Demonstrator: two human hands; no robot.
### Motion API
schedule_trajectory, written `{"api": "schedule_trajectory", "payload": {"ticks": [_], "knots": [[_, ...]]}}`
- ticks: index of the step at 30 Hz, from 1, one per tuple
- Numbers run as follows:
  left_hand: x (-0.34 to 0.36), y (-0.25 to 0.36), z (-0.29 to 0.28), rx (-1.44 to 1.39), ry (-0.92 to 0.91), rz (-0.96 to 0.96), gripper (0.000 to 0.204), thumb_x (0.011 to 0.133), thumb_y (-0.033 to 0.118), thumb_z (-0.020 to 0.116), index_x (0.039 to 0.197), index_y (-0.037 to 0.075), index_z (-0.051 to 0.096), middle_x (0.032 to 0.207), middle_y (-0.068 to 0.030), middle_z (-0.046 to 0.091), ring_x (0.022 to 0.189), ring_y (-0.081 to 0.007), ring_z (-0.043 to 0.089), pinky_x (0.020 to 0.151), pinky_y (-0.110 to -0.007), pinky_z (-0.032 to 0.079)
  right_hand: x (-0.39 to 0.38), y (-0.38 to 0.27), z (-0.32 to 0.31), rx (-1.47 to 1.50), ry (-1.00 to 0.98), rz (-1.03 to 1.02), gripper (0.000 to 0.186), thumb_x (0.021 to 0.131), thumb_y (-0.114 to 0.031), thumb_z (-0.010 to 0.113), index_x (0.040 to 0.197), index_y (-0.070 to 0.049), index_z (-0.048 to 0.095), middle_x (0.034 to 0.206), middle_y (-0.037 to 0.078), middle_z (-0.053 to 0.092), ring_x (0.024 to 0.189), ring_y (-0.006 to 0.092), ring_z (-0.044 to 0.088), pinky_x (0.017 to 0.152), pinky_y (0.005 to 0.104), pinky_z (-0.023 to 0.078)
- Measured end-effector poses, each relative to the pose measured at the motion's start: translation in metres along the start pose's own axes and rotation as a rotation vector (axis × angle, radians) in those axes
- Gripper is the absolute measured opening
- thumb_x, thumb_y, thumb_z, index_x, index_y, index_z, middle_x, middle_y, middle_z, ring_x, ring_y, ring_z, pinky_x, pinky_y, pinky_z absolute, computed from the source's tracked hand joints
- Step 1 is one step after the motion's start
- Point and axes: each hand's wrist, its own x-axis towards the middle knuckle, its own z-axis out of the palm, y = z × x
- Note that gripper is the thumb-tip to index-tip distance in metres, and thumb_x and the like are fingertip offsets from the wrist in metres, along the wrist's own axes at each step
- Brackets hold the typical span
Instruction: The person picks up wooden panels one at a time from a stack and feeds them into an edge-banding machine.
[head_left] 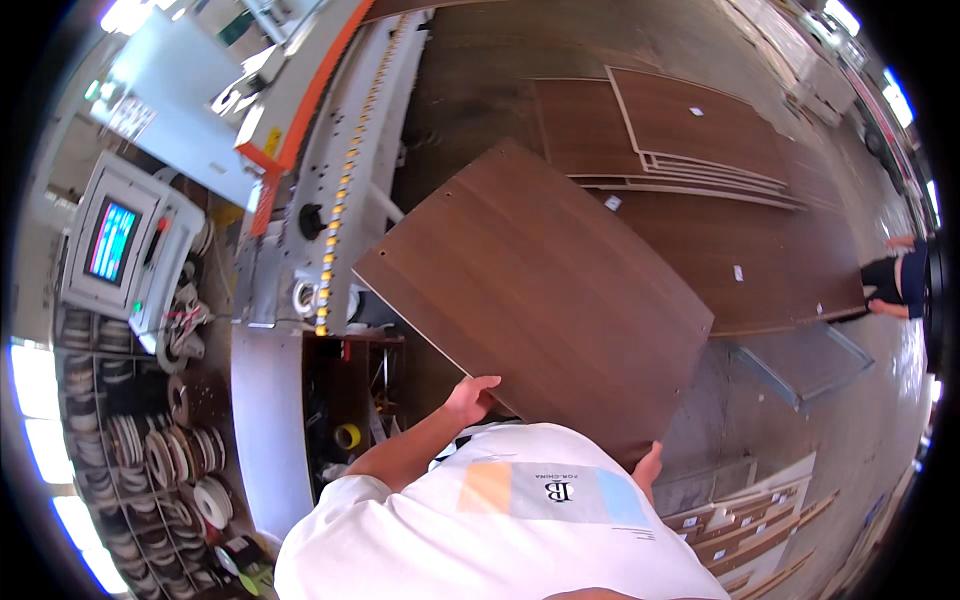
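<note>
A large brown wood-grain board with small holes near its corners is tilted at an angle in front of my body. My left hand grips its lower left edge, thumb on the top face. At the bottom right edge of the same board, my right hand holds on, its fingers mostly hidden behind it. The far left corner of the board lies close beside a grey machine bed lined with yellow rollers and an orange guard.
Brown panels are stacked at right; a person stands beside them. A metal frame lies below. Cut strips rest at bottom right. At left are a control screen, a rack of tape rolls and a white panel.
</note>
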Motion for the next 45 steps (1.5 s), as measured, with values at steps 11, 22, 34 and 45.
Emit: {"api": "schedule_trajectory", "payload": {"ticks": [11, 22, 34, 45], "knots": [[-0.06, 0.036, -0.153, -0.204, -0.081, 0.2, 0.058, 0.073, 0.006, 0.067, 0.13, 0.004, 0.056, 0.131, -0.0115, 0.061, 0.127, -0.0346, 0.053, 0.11, -0.052, 0.043, -0.036, -0.016, 0.14, -0.391, 0.064, -0.262, 0.064, 0.084, -0.052, 0.053, 0.099, 0.007, 0.071, 0.107, 0.03, 0.069, 0.107, 0.0444, 0.065, 0.093, 0.0483, 0.048], [-0.062, 0.053, -0.272, -0.36, 0.031, 0.052, 0.049, 0.082, 0.015, 0.069, 0.129, 0.009, 0.059, 0.131, -0.0062, 0.063, 0.125, -0.0265, 0.055, 0.112, -0.043, 0.04, -0.091, -0.034, 0.202, -0.571, -0.128, -0.422, 0.057, 0.087, -0.055, 0.047, 0.08, -0.002, 0.067, 0.093, 0.024, 0.069, 0.093, 0.043, 0.064, 0.082, 0.0486, 0.049], [-0.1, 0.093, -0.191, -0.215, 0.508, 0.42, 0.037, 0.101, 0.037, 0.061, 0.127, 0.012, 0.053, 0.119, -0.0025, 0.062, 0.11, -0.0199, 0.06, 0.095, -0.039, 0.048, -0.107, -0.036, 0.26, -0.629, -0.456, -0.709, 0.066, 0.079, -0.058, 0.075, 0.095, 0.006, 0.068, 0.103, 0.025, 0.071, 0.101, 0.0384, 0.067, 0.086, 0.0438, 0.051], [-0.103, 0.111, -0.167, -0.148, 0.739, 0.457, 0.051, 0.106, 0.049, 0.041, 0.133, 0.006, 0.052, 0.121, -0.0106, 0.065, 0.104, -0.0253, 0.066, 0.085, -0.043, 0.056, -0.127, -0.042, 0.292, -0.666, -0.592, -0.756, 0.059, 0.083, -0.049, 0.077, 0.098, 0.007, 0.066, 0.103, 0.024, 0.071, 0.099, 0.0349, 0.068, 0.087, 0.0423, 0.051]]}}
